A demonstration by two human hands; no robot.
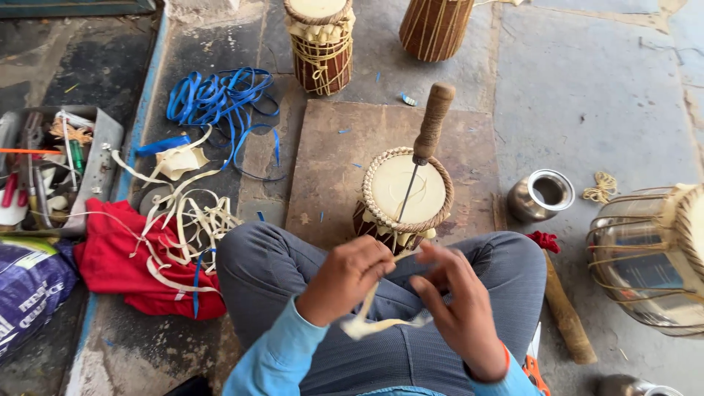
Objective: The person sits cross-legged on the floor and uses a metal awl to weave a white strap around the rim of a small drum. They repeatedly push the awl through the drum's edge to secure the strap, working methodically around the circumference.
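A pale rawhide strap point(370, 317) is running between both hands, just in front of the small drum point(405, 196) standing between the person's knees. The left hand point(346, 279) is closing its grip around the strap's upper run, fingers pressed together on it. The right hand point(460, 308) is pinching the strap's lower end, fingers partly spread. An awl with a wooden handle point(433, 121) is standing in the drum's head. Left of the drum, loose pale strips point(192, 213) are lying over a red cloth point(121, 260). Right of the drum, a steel pot point(541, 194) is sitting on the floor.
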